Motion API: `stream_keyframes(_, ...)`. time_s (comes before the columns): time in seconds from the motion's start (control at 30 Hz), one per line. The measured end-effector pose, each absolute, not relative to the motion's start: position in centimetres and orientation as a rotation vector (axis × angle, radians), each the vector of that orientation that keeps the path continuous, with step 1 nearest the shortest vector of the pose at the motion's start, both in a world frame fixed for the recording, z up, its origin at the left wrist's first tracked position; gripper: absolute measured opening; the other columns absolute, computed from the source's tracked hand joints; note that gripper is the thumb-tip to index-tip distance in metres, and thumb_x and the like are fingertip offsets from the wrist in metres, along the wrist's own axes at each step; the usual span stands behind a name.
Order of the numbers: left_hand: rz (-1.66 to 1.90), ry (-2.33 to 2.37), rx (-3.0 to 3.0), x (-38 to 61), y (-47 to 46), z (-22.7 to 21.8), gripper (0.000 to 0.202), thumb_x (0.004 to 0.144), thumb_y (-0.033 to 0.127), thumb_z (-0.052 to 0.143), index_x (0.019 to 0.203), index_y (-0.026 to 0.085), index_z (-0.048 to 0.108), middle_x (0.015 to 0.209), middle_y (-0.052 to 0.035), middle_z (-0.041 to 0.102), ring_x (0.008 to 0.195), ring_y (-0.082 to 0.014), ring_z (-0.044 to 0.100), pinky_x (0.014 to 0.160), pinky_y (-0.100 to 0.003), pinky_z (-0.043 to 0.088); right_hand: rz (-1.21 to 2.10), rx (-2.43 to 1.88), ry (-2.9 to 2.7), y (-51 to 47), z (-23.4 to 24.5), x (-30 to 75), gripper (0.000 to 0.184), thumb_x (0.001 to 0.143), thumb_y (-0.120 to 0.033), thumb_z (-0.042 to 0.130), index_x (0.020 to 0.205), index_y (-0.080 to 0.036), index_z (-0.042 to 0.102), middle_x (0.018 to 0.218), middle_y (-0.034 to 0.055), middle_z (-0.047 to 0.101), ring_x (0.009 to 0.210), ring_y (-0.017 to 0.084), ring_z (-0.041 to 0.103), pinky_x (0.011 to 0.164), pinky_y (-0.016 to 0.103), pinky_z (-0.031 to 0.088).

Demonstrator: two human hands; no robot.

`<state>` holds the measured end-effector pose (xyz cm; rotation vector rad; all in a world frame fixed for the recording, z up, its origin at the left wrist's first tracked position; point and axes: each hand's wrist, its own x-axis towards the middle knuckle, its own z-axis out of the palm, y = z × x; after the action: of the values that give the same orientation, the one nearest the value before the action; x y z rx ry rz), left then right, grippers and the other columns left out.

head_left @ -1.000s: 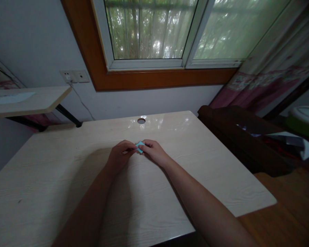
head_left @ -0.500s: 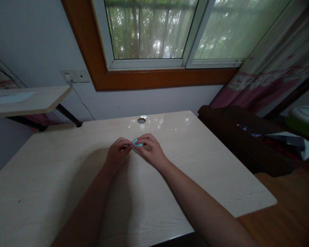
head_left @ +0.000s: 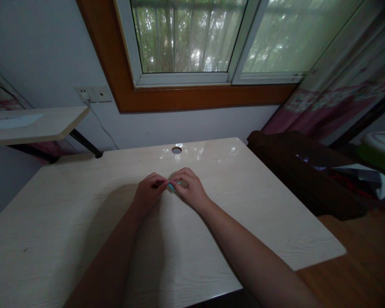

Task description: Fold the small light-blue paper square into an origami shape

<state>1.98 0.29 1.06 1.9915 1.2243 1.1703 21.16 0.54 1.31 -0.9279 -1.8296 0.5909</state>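
A small light-blue piece of folded paper [head_left: 171, 185] is pinched between the fingertips of both hands, just above the pale wooden desk [head_left: 83, 205]. My left hand [head_left: 148, 193] closes on its left side with fingers curled. My right hand [head_left: 189, 188] closes on its right side and covers most of it. Only a thin blue sliver shows between the fingers.
A round cable hole [head_left: 176, 150] lies in the desk beyond the hands. A dark wooden piece of furniture [head_left: 295, 171] stands to the right of the desk. A second light tabletop [head_left: 35, 124] juts out at the left, under a wall socket [head_left: 93, 94]. A window fills the wall behind.
The blue paper showed as a wider flat piece a second ago; now the fingers of both hands have closed over it and only a sliver shows. The hands stayed in place.
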Motion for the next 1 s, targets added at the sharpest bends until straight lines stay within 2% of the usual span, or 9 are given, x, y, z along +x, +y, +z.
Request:
stream_keyframes(0.37,1.154,1.288,1.847,1.8,0.1,1.0,0.022,0.085,0.039,0.064,0.080,0.019,0.069,0.074,-0.0024,0.068,0.063,-0.0140,0.066,0.061,-0.024,0.053,0.738,-1.005,-1.680,0.4,1.9,21.1,0.007,0.082,-0.020,0.064,0.077,-0.020,0.069,0.081,0.0039,0.063,0.081,0.017,0.059,0.075,0.030,0.047)
stream_keyframes(0.7,1.330,1.369,1.721,1.0,0.4,1.3,0.020,0.085,0.036,0.063,0.082,0.017,0.066,0.072,-0.0011,0.066,0.061,-0.0123,0.066,0.059,-0.022,0.053,0.853,-1.106,-1.489,1.2,1.5,21.3,0.009,0.078,-0.024,0.066,0.071,-0.019,0.068,0.078,0.0029,0.061,0.074,0.016,0.056,0.069,0.028,0.043)
stream_keyframes(0.83,1.358,1.278,1.652,1.1,0.6,0.9,0.023,0.086,0.038,0.063,0.096,0.018,0.066,0.082,-0.0035,0.068,0.069,-0.0147,0.067,0.061,-0.024,0.055,0.925,-1.084,-1.493,1.2,1.5,21.3,0.010,0.078,-0.026,0.066,0.072,-0.019,0.069,0.079,0.0031,0.061,0.074,0.016,0.056,0.070,0.028,0.043)
stream_keyframes(0.93,1.244,1.189,1.819,1.4,0.5,0.7,0.023,0.084,0.040,0.065,0.095,0.020,0.070,0.093,-0.0057,0.068,0.077,-0.0161,0.067,0.067,-0.026,0.055,0.953,-1.067,-1.526,1.0,1.6,21.3,0.011,0.079,-0.027,0.066,0.072,-0.019,0.070,0.079,0.0033,0.062,0.074,0.016,0.057,0.070,0.029,0.044)
stream_keyframes(1.0,1.154,1.179,1.949,1.6,0.4,0.8,0.021,0.084,0.040,0.065,0.092,0.022,0.072,0.091,-0.0049,0.068,0.077,-0.0161,0.065,0.069,-0.026,0.054,0.960,-1.048,-1.553,0.9,1.6,21.3,0.011,0.079,-0.027,0.066,0.073,-0.019,0.071,0.079,0.0032,0.062,0.074,0.016,0.057,0.069,0.029,0.044)
